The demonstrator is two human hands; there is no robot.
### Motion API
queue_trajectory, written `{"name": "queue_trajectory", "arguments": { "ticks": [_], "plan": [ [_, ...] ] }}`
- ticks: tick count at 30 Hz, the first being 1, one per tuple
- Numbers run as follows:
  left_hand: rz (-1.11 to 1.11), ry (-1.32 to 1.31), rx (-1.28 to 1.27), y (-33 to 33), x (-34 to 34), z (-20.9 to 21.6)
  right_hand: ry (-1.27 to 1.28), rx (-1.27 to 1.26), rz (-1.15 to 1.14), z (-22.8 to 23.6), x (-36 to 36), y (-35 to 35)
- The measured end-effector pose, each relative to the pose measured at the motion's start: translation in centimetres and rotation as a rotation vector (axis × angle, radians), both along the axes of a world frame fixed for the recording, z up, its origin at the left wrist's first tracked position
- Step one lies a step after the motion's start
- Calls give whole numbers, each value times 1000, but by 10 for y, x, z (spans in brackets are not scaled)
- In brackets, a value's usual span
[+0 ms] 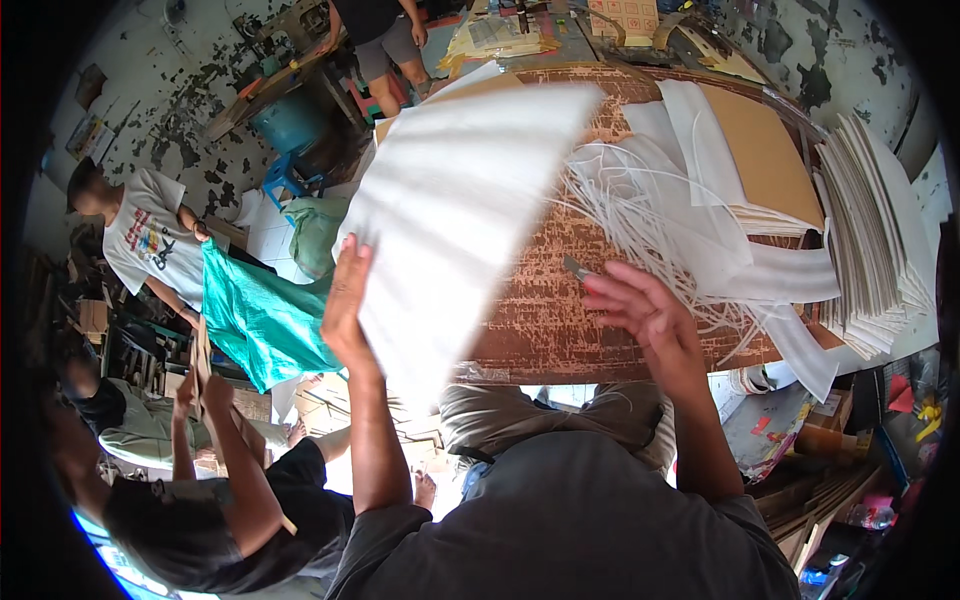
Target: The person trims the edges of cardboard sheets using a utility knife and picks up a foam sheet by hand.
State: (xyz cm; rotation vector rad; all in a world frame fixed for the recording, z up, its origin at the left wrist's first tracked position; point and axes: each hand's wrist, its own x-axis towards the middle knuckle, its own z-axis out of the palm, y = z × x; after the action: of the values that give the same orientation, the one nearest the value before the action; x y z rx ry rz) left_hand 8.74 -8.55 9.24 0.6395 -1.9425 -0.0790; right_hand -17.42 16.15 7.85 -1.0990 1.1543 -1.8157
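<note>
A large white foam sheet point(470, 190), smeared by motion, slants up over the left part of the table. My left hand point(350, 300) grips it along its left edge, fingers closed together; the thumb is hidden. To the right, my right hand point(645, 310) pinches a small grey cutter blade point(575, 267) between thumb and forefinger, the other fingers loosely bent. The blade is over the table and apart from the sheet. Beyond that hand lies a tangle of thin white foam strips point(640, 225) on the scratched brown tabletop point(530, 310).
Brown board and white sheets point(755, 150) are piled at the back right, beside a tall stack of white sheets point(865, 240). At left, a person holds a green sack point(265, 315); another person sits nearer. Someone stands beyond the table. Boxes and clutter fill the lower right.
</note>
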Motion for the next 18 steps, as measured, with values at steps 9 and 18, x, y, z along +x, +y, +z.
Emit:
{"name": "queue_trajectory", "arguments": {
  "ticks": [9, 18],
  "plan": [
    [-81, -339, -305, 13, -9, -23, -288, 156, 82, -1, 33, 16],
    [-259, 460, 519, 32, -45, -25, -511, 19, -109, -21, 21, 11]
  ]
}}
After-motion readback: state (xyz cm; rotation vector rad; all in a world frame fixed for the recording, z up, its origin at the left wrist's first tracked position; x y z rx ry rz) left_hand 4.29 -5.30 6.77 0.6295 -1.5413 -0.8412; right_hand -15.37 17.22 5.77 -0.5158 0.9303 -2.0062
